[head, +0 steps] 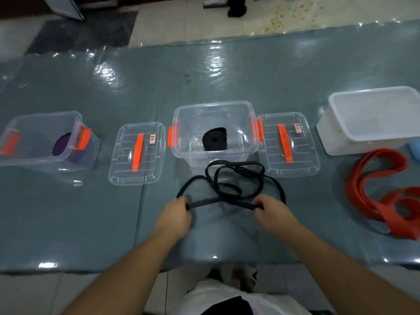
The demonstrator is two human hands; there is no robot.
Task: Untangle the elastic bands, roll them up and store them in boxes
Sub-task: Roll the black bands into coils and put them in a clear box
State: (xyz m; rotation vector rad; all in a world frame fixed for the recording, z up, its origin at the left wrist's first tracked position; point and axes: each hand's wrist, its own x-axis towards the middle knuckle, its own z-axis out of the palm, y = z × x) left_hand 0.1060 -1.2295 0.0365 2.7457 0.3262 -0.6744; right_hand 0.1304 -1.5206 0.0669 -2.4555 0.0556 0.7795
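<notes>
A black elastic band (236, 178) lies in loose tangled loops on the grey-green table cover, just in front of the middle clear box (213, 110). My left hand (175, 214) grips one stretch of it at the left, and my right hand (272, 210) pinches it at the right, so a short length runs taut between them. Inside the middle box sits a rolled black band (214, 138). The left clear box (45, 117) holds a rolled purple band (61, 144). A red band (386, 194) lies tangled at the right.
Two clear lids with orange handles lie flat: one lid (136, 153) left of the middle box, the other lid (288, 144) right of it. A white tub (368, 119) stands at the back right. The table's near edge (113, 269) runs just before my body.
</notes>
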